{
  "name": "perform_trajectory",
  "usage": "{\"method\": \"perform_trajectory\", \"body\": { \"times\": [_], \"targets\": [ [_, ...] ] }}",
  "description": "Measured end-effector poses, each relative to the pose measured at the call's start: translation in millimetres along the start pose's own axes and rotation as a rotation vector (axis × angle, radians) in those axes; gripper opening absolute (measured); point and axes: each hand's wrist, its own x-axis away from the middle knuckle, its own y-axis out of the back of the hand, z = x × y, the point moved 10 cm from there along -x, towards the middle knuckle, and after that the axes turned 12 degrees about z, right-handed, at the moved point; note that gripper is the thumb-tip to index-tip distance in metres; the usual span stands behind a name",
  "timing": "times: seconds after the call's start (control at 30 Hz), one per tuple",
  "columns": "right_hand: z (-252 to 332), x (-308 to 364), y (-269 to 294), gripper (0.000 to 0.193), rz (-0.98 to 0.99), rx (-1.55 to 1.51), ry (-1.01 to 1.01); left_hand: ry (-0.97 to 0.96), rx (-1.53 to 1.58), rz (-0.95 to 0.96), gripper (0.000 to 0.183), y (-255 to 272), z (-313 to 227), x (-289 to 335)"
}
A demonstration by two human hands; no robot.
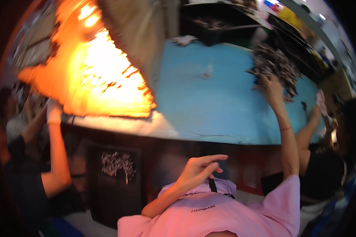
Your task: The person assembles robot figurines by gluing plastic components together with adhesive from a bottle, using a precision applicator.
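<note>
My right arm stretches far forward over the blue tabletop (209, 114). At its end, my right hand (271, 87) touches the near left edge of a heap of small dark grey-brown pieces (279, 65). Its fingertips blend into the heap, so their grip does not show. The pieces are too small and blurred to name. Close to my body, below the table's front edge, my left hand (201, 168) is raised above my lap. Its fingers are stretched out, and nothing shows in it.
A glaring orange-white area (106, 79) with ragged edges covers the table's left. Black bins (213, 29) stand at the back. A black tray (114, 193) with small pieces sits lower left. Other people's arms (59, 158) reach in from the left and right.
</note>
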Motion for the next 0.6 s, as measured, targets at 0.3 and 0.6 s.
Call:
{"method": "perform_trajectory", "body": {
  "times": [0.3, 0.6],
  "targets": [
    [4.4, 6.2, -13.5, 0.044, 0.050, -0.170, 0.038, -0.041, 0.016, 0.050, 0.030, -1.6, 5.9, 5.4],
    [66.5, 34.6, 15.1, 0.025, 0.008, -0.407, 0.325, -0.035, 0.050, 0.015, 0.028, 1.0, 1.9, 4.2]
  ]
}}
